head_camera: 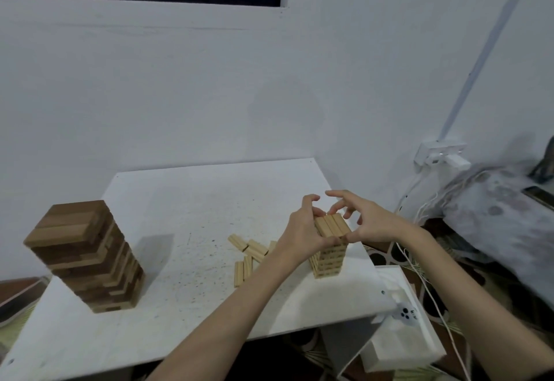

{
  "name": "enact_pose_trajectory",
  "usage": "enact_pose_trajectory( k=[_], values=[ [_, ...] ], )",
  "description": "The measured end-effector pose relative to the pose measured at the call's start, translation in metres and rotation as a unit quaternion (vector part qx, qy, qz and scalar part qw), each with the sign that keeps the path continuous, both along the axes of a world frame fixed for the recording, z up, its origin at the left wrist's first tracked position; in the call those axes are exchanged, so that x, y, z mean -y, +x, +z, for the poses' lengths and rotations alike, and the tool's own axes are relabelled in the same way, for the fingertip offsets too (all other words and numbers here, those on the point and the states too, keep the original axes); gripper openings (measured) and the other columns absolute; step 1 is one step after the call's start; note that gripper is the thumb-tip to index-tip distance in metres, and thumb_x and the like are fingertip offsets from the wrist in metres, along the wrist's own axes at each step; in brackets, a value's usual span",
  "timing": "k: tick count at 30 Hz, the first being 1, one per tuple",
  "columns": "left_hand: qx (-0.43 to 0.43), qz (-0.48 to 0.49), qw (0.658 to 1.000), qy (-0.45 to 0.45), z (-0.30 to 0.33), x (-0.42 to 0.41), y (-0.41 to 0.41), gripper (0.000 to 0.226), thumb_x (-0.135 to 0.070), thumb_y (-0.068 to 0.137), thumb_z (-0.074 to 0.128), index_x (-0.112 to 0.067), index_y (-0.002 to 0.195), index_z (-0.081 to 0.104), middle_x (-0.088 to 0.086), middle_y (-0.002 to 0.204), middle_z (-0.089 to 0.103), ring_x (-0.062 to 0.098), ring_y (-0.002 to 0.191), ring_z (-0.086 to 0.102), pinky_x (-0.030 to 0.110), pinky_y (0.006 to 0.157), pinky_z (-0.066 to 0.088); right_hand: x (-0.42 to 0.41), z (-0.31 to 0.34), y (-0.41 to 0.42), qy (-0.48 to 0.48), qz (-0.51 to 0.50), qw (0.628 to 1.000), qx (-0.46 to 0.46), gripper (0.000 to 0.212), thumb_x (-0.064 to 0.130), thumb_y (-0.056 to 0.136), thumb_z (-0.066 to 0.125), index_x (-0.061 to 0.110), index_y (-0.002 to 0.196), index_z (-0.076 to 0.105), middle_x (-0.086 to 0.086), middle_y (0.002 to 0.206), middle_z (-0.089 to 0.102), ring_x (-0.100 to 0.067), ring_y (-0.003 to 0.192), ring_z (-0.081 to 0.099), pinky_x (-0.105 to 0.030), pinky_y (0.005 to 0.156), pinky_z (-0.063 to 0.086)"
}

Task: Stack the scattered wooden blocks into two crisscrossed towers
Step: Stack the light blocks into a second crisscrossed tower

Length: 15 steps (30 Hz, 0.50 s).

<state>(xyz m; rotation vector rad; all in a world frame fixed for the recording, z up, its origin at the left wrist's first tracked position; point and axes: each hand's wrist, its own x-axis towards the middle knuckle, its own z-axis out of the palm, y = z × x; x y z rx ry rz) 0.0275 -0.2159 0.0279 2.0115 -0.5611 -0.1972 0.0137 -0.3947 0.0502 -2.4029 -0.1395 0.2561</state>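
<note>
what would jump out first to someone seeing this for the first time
Probably the tall dark wooden tower standing alone at the table's left. Next, the left hand and right hand closing around the top of a smaller pale tower near the right edge, with loose pale blocks lying just left of it.

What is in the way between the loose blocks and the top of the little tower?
Both hands are. The left hand and right hand cup the top layer of the light tower. The loose blocks lie on the table, left of the tower; the left wrist lies between them.
</note>
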Motion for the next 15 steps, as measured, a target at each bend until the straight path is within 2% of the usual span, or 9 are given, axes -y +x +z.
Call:
enact_pose_trajectory(
  k=[3,9,15],
  values=[
    [-0.001,0.001,1.000,0.007,-0.0019,0.0011,0.0004,0.088,-0.025,0.068,0.083,-0.015,0.137,0.028,0.004,0.118,0.058,0.011,0.105,0.051,0.015,0.082,0.035,0.0020,-0.0043,0.0021,-0.009,0.001,1.000,-0.002,0.090,0.012,0.072,0.078,0.041,0.140,0.026,0.017,0.117,0.053,-0.005,0.099,0.046,-0.014,0.072,0.040],
    [0.000,-0.009,1.000,0.027,-0.0030,0.0027,0.0024,0.090,-0.026,0.067,0.084,-0.015,0.137,0.029,0.004,0.121,0.057,0.011,0.106,0.050,0.017,0.084,0.037,0.0047,-0.0094,0.0035,-0.019,0.004,1.000,0.001,0.090,0.015,0.073,0.080,0.038,0.141,0.026,0.015,0.118,0.053,-0.009,0.102,0.046,-0.013,0.074,0.041],
    [0.007,-0.008,0.999,0.039,-0.0059,0.0016,0.0027,0.093,-0.029,0.065,0.085,-0.019,0.138,0.028,0.003,0.132,0.048,0.015,0.121,0.044,0.024,0.094,0.036,0.0055,-0.0104,0.0033,-0.026,0.006,1.000,0.003,0.092,0.020,0.072,0.081,0.037,0.142,0.024,0.013,0.122,0.051,-0.011,0.107,0.046,-0.013,0.077,0.039]
  ],
)
